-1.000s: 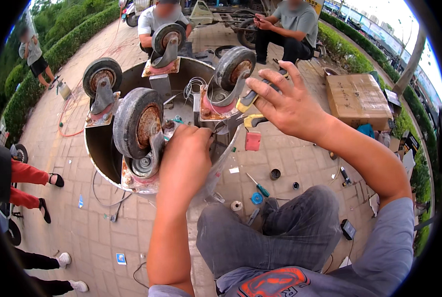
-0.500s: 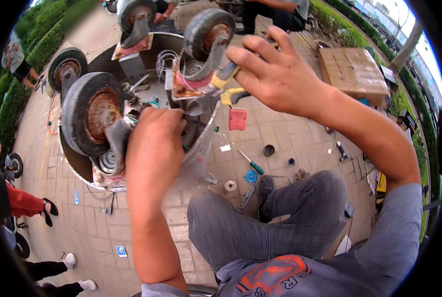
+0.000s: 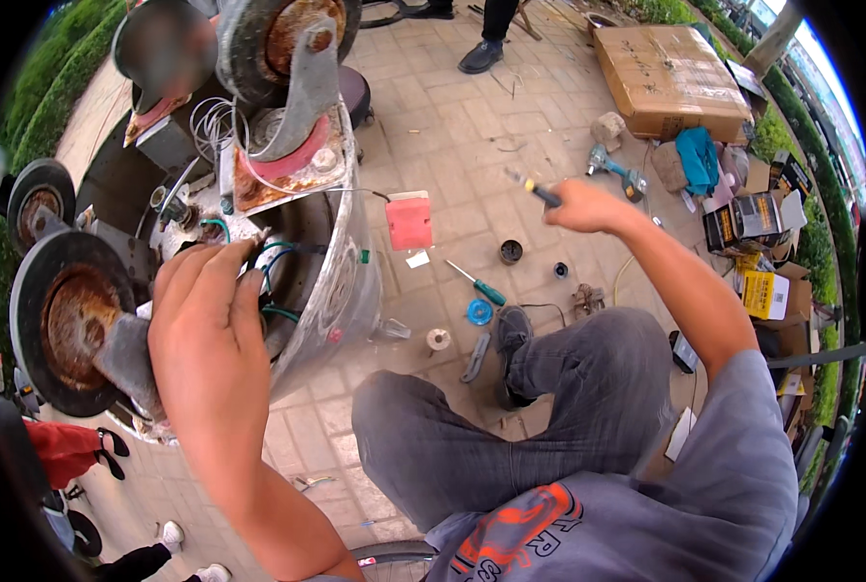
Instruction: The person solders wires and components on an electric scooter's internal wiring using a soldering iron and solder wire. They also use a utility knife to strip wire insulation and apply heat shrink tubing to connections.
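Note:
A round, upturned metal drum (image 3: 343, 242) with rusty caster wheels bolted to it stands on my left. Over its hollow inside is my left hand (image 3: 210, 310), its fingers pinched together close to thin green and blue wires (image 3: 279, 260); what lies between the fingertips is hidden. Out over the paving, away from the drum, my right hand (image 3: 583, 207) is closed round pliers (image 3: 541, 194) with dark and yellow handles, their tip toward the drum. One rusty caster wheel (image 3: 79, 325) stands beside my left wrist, and a caster fork (image 3: 307, 107) rises beyond my left hand.
On the paving lie a red box-shaped piece (image 3: 409, 223), a green screwdriver (image 3: 491, 291), a blue ring (image 3: 479, 311), a grey utility knife (image 3: 474, 357) and a white spool (image 3: 439, 339). A power drill (image 3: 615, 172) and a large carton (image 3: 670, 78) are at right. People stand nearby.
My right hand has swung right and down, carrying the pliers away from the drum. My left hand sits further left in view and stays at the wires. The view has shifted right.

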A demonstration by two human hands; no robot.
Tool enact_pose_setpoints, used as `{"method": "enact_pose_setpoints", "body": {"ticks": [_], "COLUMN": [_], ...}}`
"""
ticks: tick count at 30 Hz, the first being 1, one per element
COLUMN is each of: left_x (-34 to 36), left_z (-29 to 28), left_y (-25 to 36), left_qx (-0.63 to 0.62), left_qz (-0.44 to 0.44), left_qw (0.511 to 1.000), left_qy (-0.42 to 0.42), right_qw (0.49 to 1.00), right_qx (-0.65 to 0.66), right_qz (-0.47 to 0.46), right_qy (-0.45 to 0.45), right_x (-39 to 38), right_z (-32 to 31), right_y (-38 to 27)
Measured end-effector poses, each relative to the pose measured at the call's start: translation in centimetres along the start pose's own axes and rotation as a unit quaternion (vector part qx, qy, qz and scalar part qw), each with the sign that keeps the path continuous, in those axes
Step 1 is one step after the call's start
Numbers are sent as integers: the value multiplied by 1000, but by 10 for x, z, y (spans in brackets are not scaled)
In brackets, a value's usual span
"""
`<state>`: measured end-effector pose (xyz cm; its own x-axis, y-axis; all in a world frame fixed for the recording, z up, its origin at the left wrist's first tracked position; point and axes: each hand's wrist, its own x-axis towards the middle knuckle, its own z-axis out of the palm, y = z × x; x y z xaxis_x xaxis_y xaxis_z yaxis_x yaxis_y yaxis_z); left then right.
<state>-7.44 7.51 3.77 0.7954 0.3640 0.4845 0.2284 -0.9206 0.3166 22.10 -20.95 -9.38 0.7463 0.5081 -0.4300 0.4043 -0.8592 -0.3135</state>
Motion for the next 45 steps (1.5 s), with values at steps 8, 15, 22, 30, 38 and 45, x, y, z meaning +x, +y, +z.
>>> {"method": "enact_pose_setpoints", "body": {"ticks": [8, 15, 22, 30, 38, 45], "left_x": [-7, -5, -3, -7, -5, -4], "left_z": [1, 2, -7, -8, -7, -8], "left_y": [-5, -7, -7, -7, -5, -6], "left_qx": [12, -47, -82, -96, -109, -116], "left_qz": [-59, -66, -78, -81, -83, -73], "left_qw": [998, 994, 989, 986, 988, 987], "left_qy": [26, 77, 91, 106, 73, 82], "right_qw": [963, 962, 872, 894, 850, 695], "right_qx": [-103, -220, 17, 10, 412, 604], "right_qz": [-1, -78, -397, -341, -326, -250], "right_qy": [-248, -145, -285, -290, -45, -299], "right_x": [93, 71, 11, -54, -33, -41], "right_z": [184, 207, 117, -47, 3, -30], "right_y": [3, -9, -110, -159, -157, -175]}}
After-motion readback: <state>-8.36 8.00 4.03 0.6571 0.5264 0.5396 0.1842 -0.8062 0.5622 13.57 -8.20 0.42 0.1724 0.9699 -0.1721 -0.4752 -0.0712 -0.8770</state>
